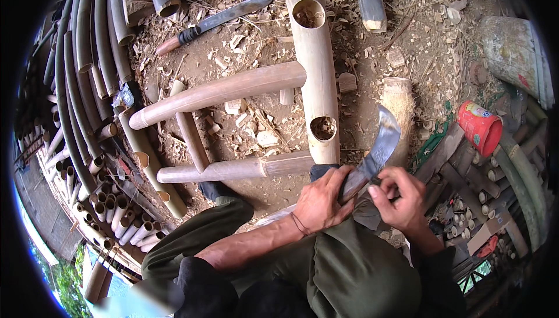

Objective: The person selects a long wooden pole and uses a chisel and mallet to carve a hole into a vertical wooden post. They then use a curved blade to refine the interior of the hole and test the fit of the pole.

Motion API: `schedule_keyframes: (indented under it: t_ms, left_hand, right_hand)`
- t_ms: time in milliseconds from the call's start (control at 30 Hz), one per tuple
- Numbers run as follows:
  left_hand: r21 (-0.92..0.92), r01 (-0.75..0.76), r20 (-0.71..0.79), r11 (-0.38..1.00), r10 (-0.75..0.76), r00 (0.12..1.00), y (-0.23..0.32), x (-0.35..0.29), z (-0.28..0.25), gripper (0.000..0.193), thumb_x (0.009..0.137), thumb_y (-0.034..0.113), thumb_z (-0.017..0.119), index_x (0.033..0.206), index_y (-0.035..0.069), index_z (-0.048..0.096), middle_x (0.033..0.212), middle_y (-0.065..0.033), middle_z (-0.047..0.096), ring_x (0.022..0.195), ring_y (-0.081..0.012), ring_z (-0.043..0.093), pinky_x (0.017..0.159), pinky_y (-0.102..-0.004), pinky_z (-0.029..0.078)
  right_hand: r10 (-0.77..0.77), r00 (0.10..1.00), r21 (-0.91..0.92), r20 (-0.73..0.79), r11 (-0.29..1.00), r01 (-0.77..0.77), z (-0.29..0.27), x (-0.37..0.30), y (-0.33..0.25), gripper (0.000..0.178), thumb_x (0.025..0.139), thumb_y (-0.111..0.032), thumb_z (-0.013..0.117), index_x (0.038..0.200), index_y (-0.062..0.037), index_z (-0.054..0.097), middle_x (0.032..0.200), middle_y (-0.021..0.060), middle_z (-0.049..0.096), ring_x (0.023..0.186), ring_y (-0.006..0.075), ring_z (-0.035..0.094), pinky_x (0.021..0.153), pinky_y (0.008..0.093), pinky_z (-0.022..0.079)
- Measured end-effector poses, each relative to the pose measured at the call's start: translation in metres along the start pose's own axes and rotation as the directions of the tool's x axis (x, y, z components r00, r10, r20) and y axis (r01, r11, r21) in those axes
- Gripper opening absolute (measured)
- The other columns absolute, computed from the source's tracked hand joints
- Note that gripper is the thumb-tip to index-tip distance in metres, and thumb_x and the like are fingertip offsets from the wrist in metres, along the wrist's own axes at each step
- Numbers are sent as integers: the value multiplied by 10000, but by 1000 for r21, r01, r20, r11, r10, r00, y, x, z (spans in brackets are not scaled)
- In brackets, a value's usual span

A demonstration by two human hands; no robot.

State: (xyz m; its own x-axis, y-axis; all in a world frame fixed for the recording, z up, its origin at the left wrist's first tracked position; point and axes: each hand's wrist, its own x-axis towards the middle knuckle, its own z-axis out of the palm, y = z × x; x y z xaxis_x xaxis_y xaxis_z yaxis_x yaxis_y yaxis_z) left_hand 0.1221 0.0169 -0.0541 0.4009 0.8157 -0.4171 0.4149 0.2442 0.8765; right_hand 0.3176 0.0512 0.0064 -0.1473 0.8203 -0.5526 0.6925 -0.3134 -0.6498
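Note:
A curved knife (383, 139) with a broad, hooked metal blade points away from me above my lap. My left hand (321, 200) wraps around its dark handle. Close to the base of the blade, my right hand (400, 197) has its fingers curled in toward the thumb; whether anything is pinched there is hidden. Just beyond my left hand lies a joined bamboo frame, with a thick pale bamboo post (317, 76) that has two round holes cut in it. A long bamboo rail (221, 91) runs from that post toward the left.
A machete (215, 22) lies on the chip-strewn ground at the far side. Beyond the blade stands a pale wooden block (397, 105). A red container (480, 128) sits at the right, near a whitish drum (515, 56). Bamboo poles (81, 85) are stacked along the left.

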Motion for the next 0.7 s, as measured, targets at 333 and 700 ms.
schedule_keyframes:
  t_ms: [333, 700]
  left_hand:
    - [-575, 65, 54, 815, -41, 998, 83, -17, -102, 672, 888, 488, 652, 1280, -46, 539, 1122, -175, 663, 987, -235, 662, 845, -353, 539]
    - [-457, 310, -184, 834, -430, 884, -82, -39, 30, 912, 712, 413, 839, 1339, -100, 418, 1260, -254, 560, 1140, -321, 584, 814, -355, 533]
  right_hand:
    - [-437, 880, 255, -185, 844, 472, 9, 13, 29, 321, 841, -155, 633, 1111, 6, 567, 892, 97, 618, 814, 193, 619, 796, 385, 527]
    - [-366, 858, 653, -360, 558, 512, 81, 36, 45, 154, 863, -146, 648, 850, -43, 534, 672, 31, 524, 556, 112, 477, 559, 318, 475]
